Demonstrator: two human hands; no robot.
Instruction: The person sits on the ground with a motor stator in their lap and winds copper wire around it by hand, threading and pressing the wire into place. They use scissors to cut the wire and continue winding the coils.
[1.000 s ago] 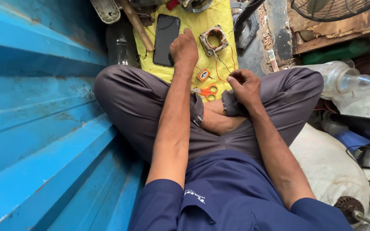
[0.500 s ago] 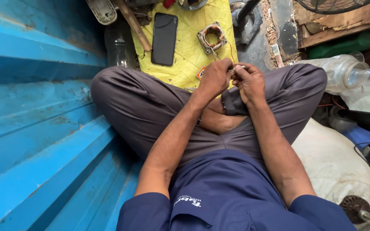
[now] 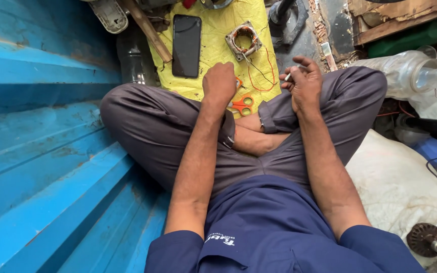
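Note:
I sit cross-legged in grey trousers before a yellow cloth (image 3: 213,71). My left hand (image 3: 220,82) rests on the cloth with its fingers curled shut, just above orange-handled scissors (image 3: 242,105) and beside a small orange piece (image 3: 238,81). Anything under its fingers is hidden. Over my right knee, my right hand (image 3: 304,85) pinches a small white stick (image 3: 289,76) between its fingers. A square motor stator with copper windings (image 3: 244,38) lies on the cloth, and thin red wires (image 3: 268,68) trail from it toward my hands. A black phone (image 3: 186,45) lies left of the stator.
A blue corrugated metal wall (image 3: 41,151) fills the left side. A wooden handle (image 3: 147,30) and a dark bottle (image 3: 132,60) lie by the cloth's left edge. Clear plastic bottles (image 3: 410,71), a white sack (image 3: 400,187), a motor rotor (image 3: 426,240) and clutter crowd the right.
My two hands, held together over my lap half a second ago, have parted. The left went forward onto the cloth by the scissors; the right stayed over the knee with the white stick.

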